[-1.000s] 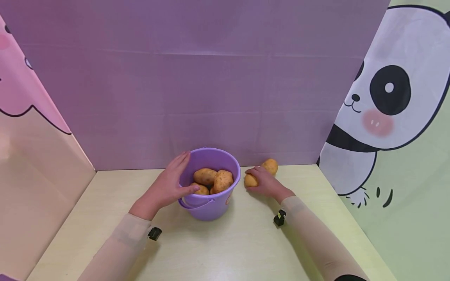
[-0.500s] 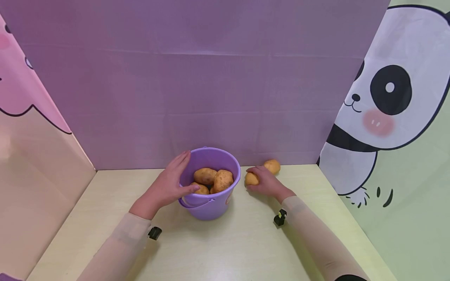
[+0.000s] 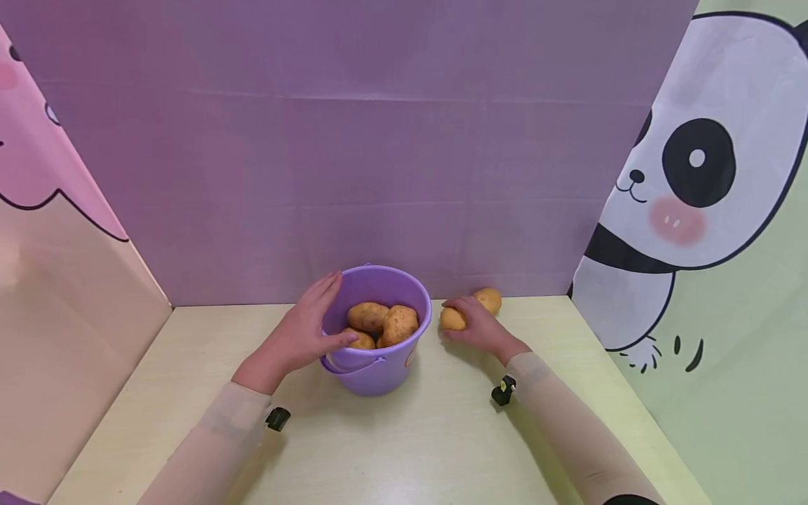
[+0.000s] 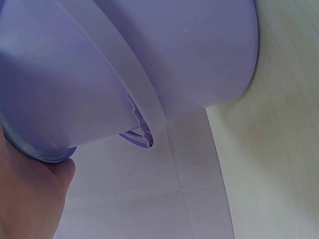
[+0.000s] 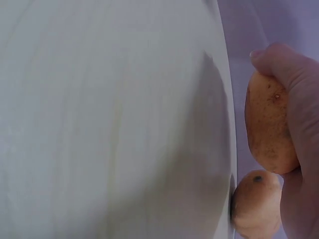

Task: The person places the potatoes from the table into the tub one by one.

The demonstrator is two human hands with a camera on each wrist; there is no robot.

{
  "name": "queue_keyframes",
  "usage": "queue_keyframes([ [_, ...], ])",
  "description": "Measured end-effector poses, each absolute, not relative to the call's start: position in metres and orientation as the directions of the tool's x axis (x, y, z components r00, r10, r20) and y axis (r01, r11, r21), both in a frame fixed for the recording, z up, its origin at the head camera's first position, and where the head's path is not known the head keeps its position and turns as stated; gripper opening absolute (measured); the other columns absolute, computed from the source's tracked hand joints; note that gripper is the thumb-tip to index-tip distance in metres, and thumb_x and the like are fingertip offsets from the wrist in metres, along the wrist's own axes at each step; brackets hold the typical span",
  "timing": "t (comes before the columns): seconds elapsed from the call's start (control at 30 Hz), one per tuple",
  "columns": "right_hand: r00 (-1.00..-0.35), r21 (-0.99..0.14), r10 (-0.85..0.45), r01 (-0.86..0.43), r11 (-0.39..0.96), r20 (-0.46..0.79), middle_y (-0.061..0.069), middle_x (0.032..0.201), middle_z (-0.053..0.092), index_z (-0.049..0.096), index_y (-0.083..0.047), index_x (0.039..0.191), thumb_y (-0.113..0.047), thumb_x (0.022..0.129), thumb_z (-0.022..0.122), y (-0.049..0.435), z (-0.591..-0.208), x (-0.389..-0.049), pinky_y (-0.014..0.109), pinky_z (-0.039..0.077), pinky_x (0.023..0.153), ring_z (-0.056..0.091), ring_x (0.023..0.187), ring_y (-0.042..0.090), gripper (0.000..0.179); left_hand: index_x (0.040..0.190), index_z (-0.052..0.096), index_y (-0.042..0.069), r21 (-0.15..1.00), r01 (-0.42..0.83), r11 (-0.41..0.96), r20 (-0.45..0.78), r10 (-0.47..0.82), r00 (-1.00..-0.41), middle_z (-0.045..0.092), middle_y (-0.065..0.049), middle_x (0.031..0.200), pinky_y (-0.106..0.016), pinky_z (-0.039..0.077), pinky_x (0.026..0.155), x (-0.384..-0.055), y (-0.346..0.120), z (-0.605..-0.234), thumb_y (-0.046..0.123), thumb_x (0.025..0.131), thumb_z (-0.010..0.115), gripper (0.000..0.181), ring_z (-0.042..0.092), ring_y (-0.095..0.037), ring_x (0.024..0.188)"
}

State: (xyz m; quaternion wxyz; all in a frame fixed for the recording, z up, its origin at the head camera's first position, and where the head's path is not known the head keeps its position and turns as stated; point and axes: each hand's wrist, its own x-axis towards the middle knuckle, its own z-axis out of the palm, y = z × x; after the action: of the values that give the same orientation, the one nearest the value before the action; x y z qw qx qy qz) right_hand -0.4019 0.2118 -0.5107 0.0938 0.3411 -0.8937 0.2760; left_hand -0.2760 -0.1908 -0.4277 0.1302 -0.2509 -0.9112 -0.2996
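A purple bucket (image 3: 372,375) stands upright near the back of the table, its handle hanging down at the front. Inside it lie several potatoes (image 3: 368,317). My left hand (image 3: 299,330) holds the bucket's left rim, thumb over the rim; the left wrist view shows the outer wall and handle close up. Right of the bucket, my right hand (image 3: 480,326) grips a potato (image 5: 270,127) between thumb and fingers. In the right wrist view this potato looks a little above the tabletop. Another potato (image 3: 489,300) lies just behind that hand, against the back wall.
The pale wooden table (image 3: 379,449) meets a purple back panel (image 3: 379,154). A pink cartoon panel (image 3: 57,175) borders the left side, and a panda panel (image 3: 713,231) the right.
The potato behind my right hand has rolled slightly rightward. My right hand, with its potato, has shifted very slightly. The left hand and bucket stay put.
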Motion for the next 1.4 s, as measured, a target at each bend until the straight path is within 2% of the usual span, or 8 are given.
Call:
queue_keyframes([
  [0.43, -0.762, -0.472, -0.539, -0.646, 0.600, 0.358, 0.010, 0.130, 0.072, 0.069, -0.004, 0.141, -0.020, 0.091, 0.092, 0.209, -0.498, -0.399, 0.051, 0.054, 0.101, 0.063, 0.116, 0.030, 0.058, 0.171, 0.029, -0.007, 0.473, 0.541, 0.696, 0.390, 0.386, -0.836, 0.025, -0.022, 0.181, -0.065, 0.024, 0.132, -0.276, -0.191, -0.428, 0.060, 0.093, 0.081, 0.115, 0.020, -0.045, 0.167],
  [0.77, -0.741, -0.464, -0.546, -0.671, 0.578, 0.391, 0.008, 0.127, 0.072, 0.069, -0.005, 0.142, -0.022, 0.090, 0.093, 0.205, -0.479, -0.393, 0.048, 0.053, 0.098, 0.064, 0.111, 0.027, 0.059, 0.170, 0.028, -0.008, 0.467, 0.540, 0.700, 0.385, 0.389, -0.837, 0.024, -0.023, 0.181, -0.065, 0.025, 0.132, -0.277, -0.192, -0.428, 0.056, 0.089, 0.086, 0.119, 0.019, -0.045, 0.167],
  [0.9, -0.734, -0.474, -0.551, -0.679, 0.561, 0.398, 0.010, 0.127, 0.071, 0.069, -0.002, 0.143, -0.021, 0.091, 0.092, 0.203, -0.470, -0.389, 0.047, 0.055, 0.094, 0.064, 0.109, 0.028, 0.060, 0.170, 0.028, -0.009, 0.469, 0.543, 0.696, 0.384, 0.393, -0.835, 0.024, -0.023, 0.180, -0.065, 0.024, 0.132, -0.277, -0.192, -0.428, 0.060, 0.087, 0.086, 0.122, 0.019, -0.045, 0.167],
  [1.2, -0.730, -0.469, -0.548, -0.683, 0.560, 0.409, 0.013, 0.131, 0.072, 0.069, -0.002, 0.142, -0.018, 0.090, 0.091, 0.201, -0.451, -0.381, 0.049, 0.056, 0.096, 0.065, 0.115, 0.031, 0.058, 0.171, 0.027, -0.008, 0.475, 0.543, 0.693, 0.375, 0.399, -0.837, 0.022, -0.024, 0.181, -0.066, 0.024, 0.131, -0.277, -0.193, -0.428, 0.085, 0.085, 0.074, 0.135, 0.018, -0.044, 0.168],
  [1.4, -0.725, -0.481, -0.547, -0.688, 0.543, 0.420, 0.013, 0.134, 0.071, 0.070, -0.006, 0.141, -0.018, 0.090, 0.091, 0.202, -0.442, -0.376, 0.049, 0.057, 0.098, 0.065, 0.118, 0.032, 0.056, 0.171, 0.027, -0.008, 0.480, 0.540, 0.691, 0.375, 0.394, -0.839, 0.023, -0.023, 0.181, -0.066, 0.024, 0.131, -0.277, -0.193, -0.427, 0.078, 0.085, 0.078, 0.132, 0.018, -0.044, 0.168],
])
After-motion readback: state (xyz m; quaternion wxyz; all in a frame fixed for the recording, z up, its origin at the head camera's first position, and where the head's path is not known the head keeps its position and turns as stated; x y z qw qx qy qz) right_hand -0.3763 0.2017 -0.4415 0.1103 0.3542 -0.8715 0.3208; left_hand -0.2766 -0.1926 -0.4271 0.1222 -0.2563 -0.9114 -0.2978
